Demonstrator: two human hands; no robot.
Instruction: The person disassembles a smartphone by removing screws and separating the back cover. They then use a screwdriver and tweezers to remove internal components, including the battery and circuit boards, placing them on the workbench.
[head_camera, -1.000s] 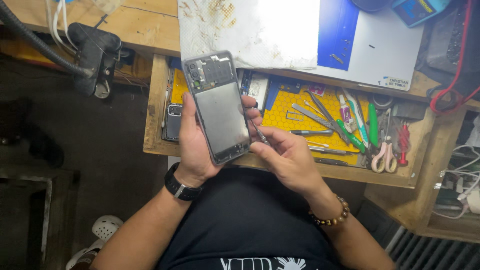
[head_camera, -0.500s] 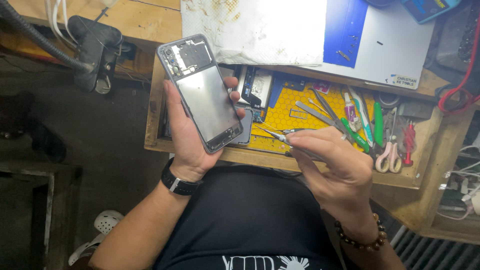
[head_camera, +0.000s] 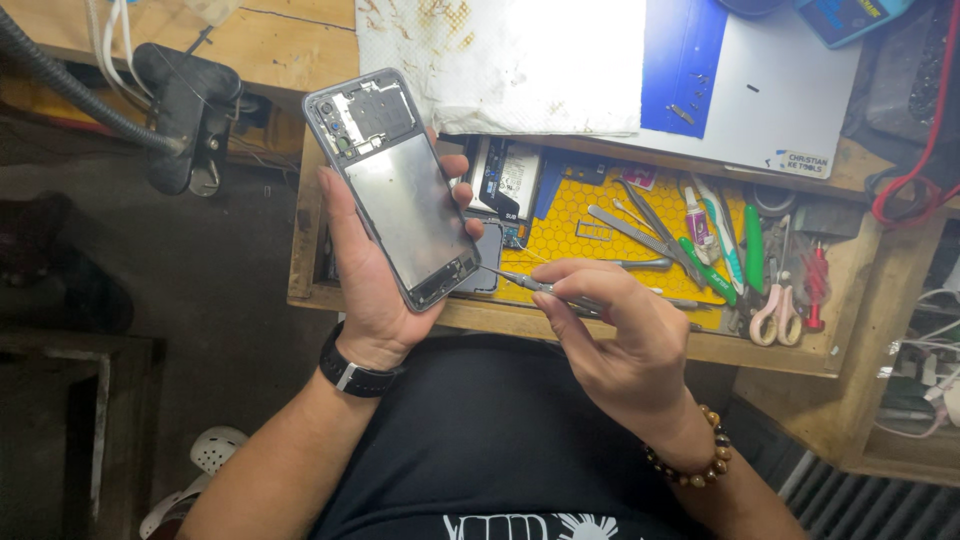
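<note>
My left hand (head_camera: 372, 285) grips an opened smartphone frame (head_camera: 393, 190), back cover off, bare metal plate and circuit parts showing at its top end. The phone is held tilted above the left end of an open wooden drawer (head_camera: 560, 325). My right hand (head_camera: 620, 340) pinches a thin metal tweezers-like tool (head_camera: 530, 284), whose tip points left toward the phone's lower right corner, close to it. A black watch sits on my left wrist and a bead bracelet on my right.
The drawer holds a yellow mat (head_camera: 590, 225) with tweezers, screwdrivers, green-handled tools (head_camera: 708, 268) and pink scissors (head_camera: 776, 308). Above lie a stained white cloth (head_camera: 500, 60) and a white-blue work mat (head_camera: 760, 90). A black clamp with hose (head_camera: 185, 110) is at left, cables at right.
My right hand pulled away from the phone, took up the thin tool and now aims its tip at the phone's lower corner. The left hand shifted the phone up and left.
</note>
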